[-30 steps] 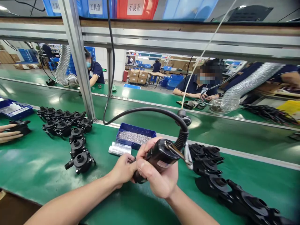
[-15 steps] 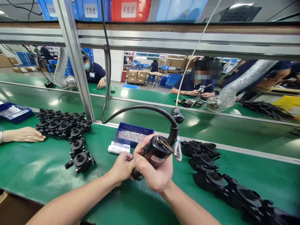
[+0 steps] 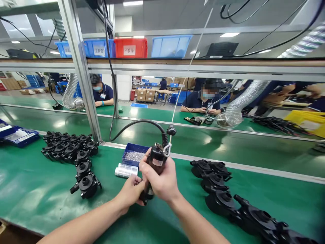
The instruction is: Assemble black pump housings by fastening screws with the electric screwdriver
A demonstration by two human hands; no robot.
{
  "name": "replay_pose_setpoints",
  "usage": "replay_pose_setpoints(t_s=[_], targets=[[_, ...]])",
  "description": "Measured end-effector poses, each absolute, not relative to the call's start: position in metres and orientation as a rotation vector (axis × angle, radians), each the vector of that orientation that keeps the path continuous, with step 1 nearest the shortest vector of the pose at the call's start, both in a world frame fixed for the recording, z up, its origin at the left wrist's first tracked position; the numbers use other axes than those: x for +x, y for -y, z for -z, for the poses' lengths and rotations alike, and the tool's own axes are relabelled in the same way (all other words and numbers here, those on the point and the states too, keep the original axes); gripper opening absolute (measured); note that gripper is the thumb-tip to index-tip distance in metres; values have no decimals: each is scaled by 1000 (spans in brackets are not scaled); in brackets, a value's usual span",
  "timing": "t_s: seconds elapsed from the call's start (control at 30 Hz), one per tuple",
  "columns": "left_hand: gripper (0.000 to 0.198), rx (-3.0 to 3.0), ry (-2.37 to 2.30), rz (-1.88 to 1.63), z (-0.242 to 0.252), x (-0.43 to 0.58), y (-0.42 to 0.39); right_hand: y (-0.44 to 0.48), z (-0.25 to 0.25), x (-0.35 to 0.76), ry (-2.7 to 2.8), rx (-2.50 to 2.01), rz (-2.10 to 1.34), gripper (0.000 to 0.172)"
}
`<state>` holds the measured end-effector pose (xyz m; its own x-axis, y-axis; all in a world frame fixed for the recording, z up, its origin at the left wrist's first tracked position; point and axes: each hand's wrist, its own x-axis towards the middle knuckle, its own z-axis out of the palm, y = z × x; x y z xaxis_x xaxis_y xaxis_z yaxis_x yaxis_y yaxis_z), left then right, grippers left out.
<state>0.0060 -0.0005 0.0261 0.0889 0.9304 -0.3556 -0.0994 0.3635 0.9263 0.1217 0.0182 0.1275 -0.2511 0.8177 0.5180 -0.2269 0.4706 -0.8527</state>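
Observation:
My right hand (image 3: pixel 164 178) is wrapped around a black electric screwdriver (image 3: pixel 155 166), which stands nearly upright. A black cable and a hanging cord meet at its top. Just left of it, my left hand (image 3: pixel 130 191) is closed on a black pump housing (image 3: pixel 145 200) under the tool. Most of that housing is hidden by my hands and the screwdriver, and so is the bit's tip. Behind my hands lie a blue tray of small metal screws (image 3: pixel 134 156) and rolls of silvery-white labels (image 3: pixel 126 170).
Rows of black pump housings (image 3: pixel 87 185) sit on the green bench at left, and more housings (image 3: pixel 220 200) line the right. A metal post (image 3: pixel 82 74) rises at the back. Blue and red bins (image 3: pixel 130 47) stand on the shelf above. Co-workers sit across the line.
The view has tilted upward. The screwdriver stands more upright, both hands still together at it. A co-worker's hand beside the left housings has gone from view.

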Motion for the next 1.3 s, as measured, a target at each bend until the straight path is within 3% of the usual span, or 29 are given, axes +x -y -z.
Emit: replay_pose_setpoints(t_s=[0.17,0.3,0.53,0.67,0.77,0.8,0.9,1.0,1.17,1.3], targets=[[70,762,-1039,-878,-26,-6,-1,-65,-129,156,1534,-699,-748,23],[52,669,-886,-937,-18,-18,4,-112,-107,176,1685,-1006,-452,19],[52,736,-894,-966,-3,-19,4,-158,-71,194,1806,-1235,-382,9],[54,845,-916,-902,-9,-23,5,-164,-62,194,1880,-1303,-326,44],[51,1231,-1186,-830,-32,-29,-1,-157,-62,182,1900,-1280,-176,70],[44,1454,-1333,-810,-43,-30,-8,-154,-63,175,1946,-1251,-114,68],[21,2057,-1681,-682,-75,-33,-45,-147,-63,155,2213,-1173,-42,32],[14,2142,-1818,-459,-94,-28,-96,-149,-59,143,2449,-1268,-145,7],[28,2106,-1927,27,-89,-12,-156,-157,-55,144,2603,-1598,-250,23],[32,2103,-1948,171,-74,-2,-162,-156,-58,141,2639,-1747,-246,26]])
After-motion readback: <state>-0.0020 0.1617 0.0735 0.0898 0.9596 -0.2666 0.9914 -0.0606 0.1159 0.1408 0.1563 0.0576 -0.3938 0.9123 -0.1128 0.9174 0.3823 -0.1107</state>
